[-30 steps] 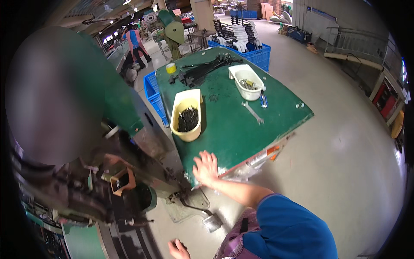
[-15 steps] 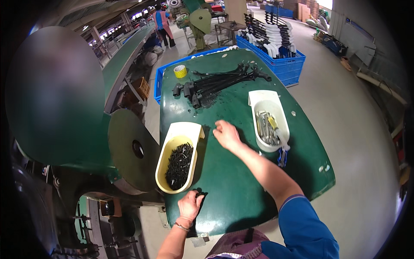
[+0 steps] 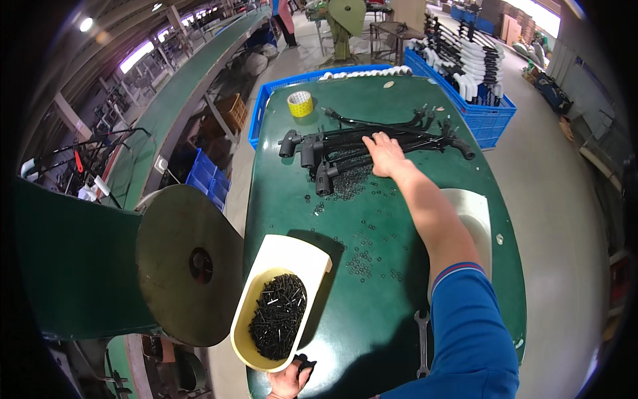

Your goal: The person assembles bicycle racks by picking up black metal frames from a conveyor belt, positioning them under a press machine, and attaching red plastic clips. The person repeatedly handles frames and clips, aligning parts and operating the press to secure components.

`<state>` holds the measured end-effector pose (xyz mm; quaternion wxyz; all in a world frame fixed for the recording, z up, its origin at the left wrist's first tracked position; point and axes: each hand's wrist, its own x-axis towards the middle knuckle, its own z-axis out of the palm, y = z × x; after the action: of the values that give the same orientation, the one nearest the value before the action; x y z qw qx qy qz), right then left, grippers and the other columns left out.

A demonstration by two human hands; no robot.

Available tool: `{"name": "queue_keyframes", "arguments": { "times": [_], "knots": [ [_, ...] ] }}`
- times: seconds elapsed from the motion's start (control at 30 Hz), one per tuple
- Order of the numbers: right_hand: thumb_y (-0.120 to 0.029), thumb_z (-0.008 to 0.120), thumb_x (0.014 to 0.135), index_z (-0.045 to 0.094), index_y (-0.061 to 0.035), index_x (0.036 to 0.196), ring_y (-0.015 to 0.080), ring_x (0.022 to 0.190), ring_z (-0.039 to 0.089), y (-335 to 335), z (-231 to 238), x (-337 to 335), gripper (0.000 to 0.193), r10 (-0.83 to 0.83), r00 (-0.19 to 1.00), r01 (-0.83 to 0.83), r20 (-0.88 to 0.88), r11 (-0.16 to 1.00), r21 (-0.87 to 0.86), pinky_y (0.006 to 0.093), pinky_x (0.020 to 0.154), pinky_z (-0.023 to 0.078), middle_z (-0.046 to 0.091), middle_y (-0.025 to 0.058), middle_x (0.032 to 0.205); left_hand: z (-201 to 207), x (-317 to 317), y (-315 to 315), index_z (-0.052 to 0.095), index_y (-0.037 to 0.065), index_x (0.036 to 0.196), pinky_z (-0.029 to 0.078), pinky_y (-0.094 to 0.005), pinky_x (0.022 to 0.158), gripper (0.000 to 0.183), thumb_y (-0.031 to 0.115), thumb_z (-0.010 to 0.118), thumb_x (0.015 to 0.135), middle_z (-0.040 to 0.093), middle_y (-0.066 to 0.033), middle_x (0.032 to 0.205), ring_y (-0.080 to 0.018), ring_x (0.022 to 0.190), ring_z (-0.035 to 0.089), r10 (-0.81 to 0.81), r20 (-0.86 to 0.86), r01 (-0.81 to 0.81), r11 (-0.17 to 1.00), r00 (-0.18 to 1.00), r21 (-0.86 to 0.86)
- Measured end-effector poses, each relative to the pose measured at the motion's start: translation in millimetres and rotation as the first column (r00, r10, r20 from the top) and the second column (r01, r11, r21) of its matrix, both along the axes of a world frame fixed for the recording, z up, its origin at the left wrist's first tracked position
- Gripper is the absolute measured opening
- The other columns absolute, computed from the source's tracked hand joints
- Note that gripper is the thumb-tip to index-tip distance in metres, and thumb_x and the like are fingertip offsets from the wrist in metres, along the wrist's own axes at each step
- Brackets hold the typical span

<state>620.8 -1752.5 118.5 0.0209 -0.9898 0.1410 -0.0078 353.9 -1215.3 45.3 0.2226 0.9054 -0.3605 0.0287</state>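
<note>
My right hand (image 3: 387, 157) reaches to the far side of the table and rests on a bundle of black tubes (image 3: 359, 136) with thick end fittings; its fingers are spread over them, and I cannot see them wrapped round any one tube. At the near edge, my left hand (image 3: 287, 382) is closed with a small dark piece at its fingertips, too small and shadowed to name. Beside it stands a cream tub (image 3: 243, 332) with many short black screws (image 3: 279, 316). Small black rings (image 3: 362, 259) lie scattered across the green tabletop.
A white tub (image 3: 480, 219) is partly hidden behind my right arm. Near it lies an open-end wrench (image 3: 422, 342). Yellow tape (image 3: 300, 104) sits at the far left. Blue crates (image 3: 488, 126) border the far side, and a green machine with a round disc (image 3: 189, 266) stands at the left.
My right hand has moved farther away, from the middle of the table onto the black tubes. The view has shifted. My left hand stays by the cream tub.
</note>
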Motion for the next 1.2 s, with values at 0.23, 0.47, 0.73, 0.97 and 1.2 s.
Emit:
{"name": "queue_keyframes", "arguments": {
  "times": [0.23,0.47,0.73,0.97,1.2],
  "knots": [
    [-0.003,0.067,0.073,0.051,-0.007,0.128,0.0302,0.121,0.047,-38.2,-57.4,19.6,0.057,0.185,0.958,-0.134,0.217,0.963,-0.233,0.0426,0.092,0.044,0.05,0.014,0.123,13.0,3.0,-10.7,0.06,0.01,0.097,0.044,-0.0494,0.078,0.034,0.024,0.077,0.07,0.061,-0.0108,0.091,-0.0347,0.085,0.059,-0.014,0.012,0.013,0.999,1.0,0.039],
    [-0.006,0.056,0.083,0.06,-0.0043,0.1,0.029,0.103,0.056,-30.3,-35.7,11.3,0.017,0.26,0.959,-0.228,0.113,0.945,-0.234,0.0424,0.083,0.048,0.055,0.0136,0.105,-5.4,-1.5,12.1,0.06,0.01,0.098,0.043,-0.0485,0.077,0.03,0.026,0.073,0.077,0.061,-0.0098,0.088,-0.0336,0.083,0.059,-0.213,0.204,0.123,0.916,0.955,0.381],
    [-0.014,0.054,0.088,0.063,-0.0112,0.11,0.0275,0.107,0.059,-28.8,-29.5,-24.3,0.024,0.253,0.967,-0.248,-0.019,0.926,-0.285,0.042,0.089,0.049,0.061,0.0111,0.111,13.4,6.4,-17.1,0.058,0.01,0.093,0.045,-0.0441,0.066,0.024,0.03,0.068,0.084,0.061,-0.0087,0.078,-0.0316,0.069,0.059,-0.056,0.07,0.055,0.998,0.996,0.007],
    [-0.007,0.054,0.082,0.064,-0.0074,0.104,0.0307,0.108,0.057,-27.6,30.9,-113.0,0.024,0.155,0.973,-0.142,0.171,0.986,-0.086,0.044,0.093,0.045,0.061,0.0145,0.105,-41.3,9.6,17.2,0.058,0.007,0.089,0.047,-0.04,0.057,0.02,0.024,0.068,0.085,0.061,-0.0114,0.073,-0.0318,0.061,0.059,-0.041,0.204,0.036,0.999,0.978,0.028],
    [-0.01,0.057,0.079,0.065,-0.0047,0.101,0.0343,0.101,0.059,-49.6,81.3,-311.7,0.024,-0.016,0.889,0.069,0.458,0.993,-0.098,0.0469,0.085,0.049,0.063,0.0159,0.097,11.1,-1.6,-16.0,0.058,0.006,0.089,0.049,-0.0448,0.061,0.019,0.025,0.065,0.088,0.062,-0.0162,0.077,-0.0386,0.069,0.061,-0.012,0.243,0.04,0.993,0.97,-0.112]
  ]
}}
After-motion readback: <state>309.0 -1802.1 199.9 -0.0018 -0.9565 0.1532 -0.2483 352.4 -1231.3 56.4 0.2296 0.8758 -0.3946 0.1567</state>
